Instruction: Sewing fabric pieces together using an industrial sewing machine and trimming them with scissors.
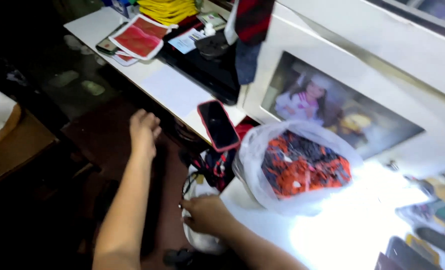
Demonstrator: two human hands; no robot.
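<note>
Care matters most at the desk [182, 95] edge, we judge, because the white bundle [198, 192] hangs partly off it in shadow with dark cords beside it — we would keep our grip low and firm and avoid tugging anything caught in those cords. Our right hand [206, 214] is curled down over the white bundle at the near edge, fingers closed on it, forearm coming in from the lower right. Our left hand [144, 129] reaches out over the dark space beside the desk, arm nearly straight, fingers loosely bent and holding nothing that we can see — whether it touches the dark surface below, we cannot tell. Just right of the bundle sits a clear plastic bag [297, 165] of orange and dark cloth, and a phone in a red case [218, 125] lies overhanging the desk edge, near enough that a careless sweep could knock it.
</note>
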